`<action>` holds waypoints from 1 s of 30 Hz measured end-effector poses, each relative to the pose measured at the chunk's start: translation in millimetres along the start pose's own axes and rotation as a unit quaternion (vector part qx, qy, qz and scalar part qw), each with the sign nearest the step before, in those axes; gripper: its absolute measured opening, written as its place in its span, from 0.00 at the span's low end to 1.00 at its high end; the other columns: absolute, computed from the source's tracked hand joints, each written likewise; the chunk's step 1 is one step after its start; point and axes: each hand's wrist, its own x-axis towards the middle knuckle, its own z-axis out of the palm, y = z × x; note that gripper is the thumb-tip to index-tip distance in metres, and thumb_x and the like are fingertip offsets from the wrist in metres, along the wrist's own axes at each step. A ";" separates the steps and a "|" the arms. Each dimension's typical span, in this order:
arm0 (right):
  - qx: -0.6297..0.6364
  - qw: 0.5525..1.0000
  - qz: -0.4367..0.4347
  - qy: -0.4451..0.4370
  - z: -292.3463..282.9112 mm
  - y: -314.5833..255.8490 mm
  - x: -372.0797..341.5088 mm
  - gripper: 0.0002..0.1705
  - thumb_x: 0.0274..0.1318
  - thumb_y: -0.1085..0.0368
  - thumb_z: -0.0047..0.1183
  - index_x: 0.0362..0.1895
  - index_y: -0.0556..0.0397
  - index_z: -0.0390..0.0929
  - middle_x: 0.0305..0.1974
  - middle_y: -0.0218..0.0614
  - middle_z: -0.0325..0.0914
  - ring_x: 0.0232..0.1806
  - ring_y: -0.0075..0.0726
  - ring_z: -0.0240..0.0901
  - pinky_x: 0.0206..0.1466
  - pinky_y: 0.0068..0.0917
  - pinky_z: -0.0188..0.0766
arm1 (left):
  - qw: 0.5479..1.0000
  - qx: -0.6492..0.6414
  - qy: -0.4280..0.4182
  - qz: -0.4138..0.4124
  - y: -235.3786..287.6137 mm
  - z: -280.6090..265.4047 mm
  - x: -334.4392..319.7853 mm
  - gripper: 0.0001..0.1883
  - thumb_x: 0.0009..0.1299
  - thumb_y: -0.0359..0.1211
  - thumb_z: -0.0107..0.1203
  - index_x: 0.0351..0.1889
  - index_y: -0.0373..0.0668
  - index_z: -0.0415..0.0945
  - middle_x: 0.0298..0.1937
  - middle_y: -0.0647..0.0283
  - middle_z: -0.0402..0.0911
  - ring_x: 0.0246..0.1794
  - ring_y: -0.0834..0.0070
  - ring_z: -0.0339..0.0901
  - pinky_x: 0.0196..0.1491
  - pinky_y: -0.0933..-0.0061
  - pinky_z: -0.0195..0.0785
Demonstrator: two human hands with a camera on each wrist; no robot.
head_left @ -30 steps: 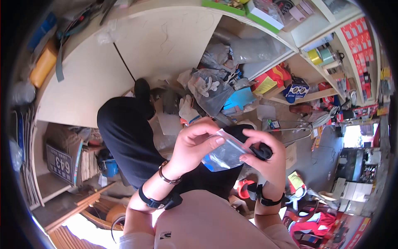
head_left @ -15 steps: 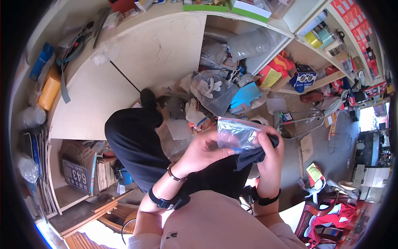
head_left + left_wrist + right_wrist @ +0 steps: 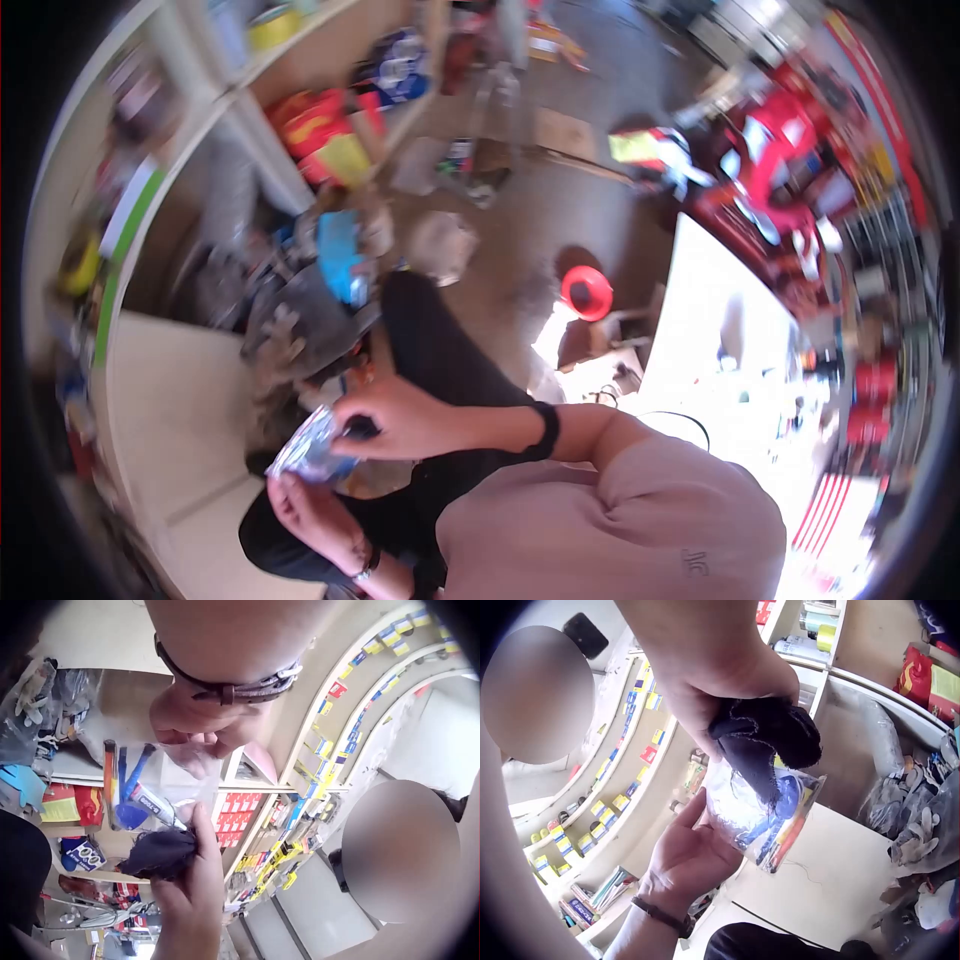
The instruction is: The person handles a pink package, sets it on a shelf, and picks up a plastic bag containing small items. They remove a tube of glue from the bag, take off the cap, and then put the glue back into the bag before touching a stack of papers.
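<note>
Both hands hold a clear zip bag (image 3: 305,445) in front of the lap. Through its plastic show a white tube (image 3: 154,806) with dark lettering, blue slim tools (image 3: 139,771) and an orange strip (image 3: 791,834). My left hand (image 3: 312,515) pinches one edge of the bag between thumb and fingers. My right hand (image 3: 395,418) grips a bunched dark cloth (image 3: 761,739) with frayed edges, and its thumb presses the bag's other side. In the left wrist view the cloth hangs just below the bag's contents.
To the left, a cabinet (image 3: 180,400) stands beside a heap of gloves and plastic bags (image 3: 295,325). A red ring-shaped object (image 3: 587,293) lies on the floor (image 3: 520,240). A bright white tabletop (image 3: 700,310) is on the right, with red clothing (image 3: 780,150) behind it.
The head view has swung to the right, so the hands and bag now appear lower left. The right hand keeps the dark cloth, and both hands stay on the bag.
</note>
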 end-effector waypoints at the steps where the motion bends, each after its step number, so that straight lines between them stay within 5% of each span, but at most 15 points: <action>1: -0.004 1.000 -0.008 0.017 -3.4 1.5 -4.0 0.12 0.51 0.61 0.65 0.32 0.55 0.79 0.27 0.39 0.78 0.29 0.42 0.77 0.34 0.35 0.69 | 1.000 0.009 0.002 -0.007 1.3 6.5 -0.1 0.13 0.75 0.35 0.50 0.48 0.33 0.72 0.47 0.59 0.77 0.46 0.75 0.73 0.53 0.71 0.65; 7: 0.128 0.978 -0.010 0.164 -41.3 18.3 -20.5 0.12 0.52 0.61 0.63 0.36 0.56 0.79 0.35 0.38 0.82 0.38 0.37 0.80 0.41 0.29 0.73 | 0.988 0.126 -0.092 -0.023 -23.2 13.2 9.3 0.15 0.74 0.35 0.52 0.51 0.33 0.72 0.48 0.58 0.75 0.48 0.73 0.72 0.52 0.71 0.65; 10: 0.115 0.982 0.008 0.146 -60.3 23.0 -31.7 0.11 0.51 0.63 0.62 0.36 0.56 0.80 0.36 0.37 0.82 0.39 0.37 0.80 0.43 0.29 0.74 | 0.992 0.099 -0.081 -0.014 -12.9 79.8 -16.8 0.07 0.72 0.31 0.52 0.39 0.36 0.77 0.38 0.61 0.78 0.37 0.73 0.72 0.43 0.70 0.67; 14: 0.109 0.977 0.002 0.184 -73.9 35.1 -44.4 0.11 0.50 0.63 0.62 0.36 0.56 0.80 0.35 0.38 0.82 0.39 0.39 0.80 0.42 0.29 0.74 | 0.974 0.161 -0.160 -0.021 -18.5 87.1 -14.0 0.08 0.73 0.32 0.53 0.41 0.37 0.77 0.40 0.62 0.77 0.39 0.73 0.71 0.46 0.70 0.65; 16: 0.124 0.970 -0.001 0.207 -78.7 42.1 -50.7 0.12 0.50 0.62 0.62 0.36 0.56 0.80 0.35 0.38 0.82 0.39 0.40 0.80 0.42 0.30 0.74 | 0.928 0.345 -0.141 0.005 -13.6 105.7 -18.9 0.08 0.72 0.33 0.54 0.40 0.38 0.77 0.39 0.65 0.76 0.39 0.76 0.69 0.43 0.74 0.63; 23: 0.167 0.955 -0.013 0.246 -104.8 53.1 -69.9 0.12 0.50 0.61 0.63 0.35 0.55 0.81 0.34 0.38 0.82 0.39 0.41 0.81 0.43 0.31 0.74 | 0.928 0.298 -0.219 -0.037 -28.7 106.2 -17.6 0.10 0.72 0.36 0.55 0.36 0.38 0.77 0.36 0.67 0.75 0.34 0.79 0.67 0.36 0.78 0.57; 30: 0.168 0.953 -0.026 0.250 -124.4 57.1 -85.6 0.10 0.50 0.62 0.62 0.34 0.54 0.80 0.34 0.38 0.81 0.38 0.41 0.80 0.42 0.31 0.74 | 0.896 0.402 -0.189 0.004 -30.1 152.8 -56.8 0.12 0.70 0.34 0.58 0.40 0.33 0.78 0.37 0.61 0.77 0.38 0.73 0.73 0.41 0.74 0.69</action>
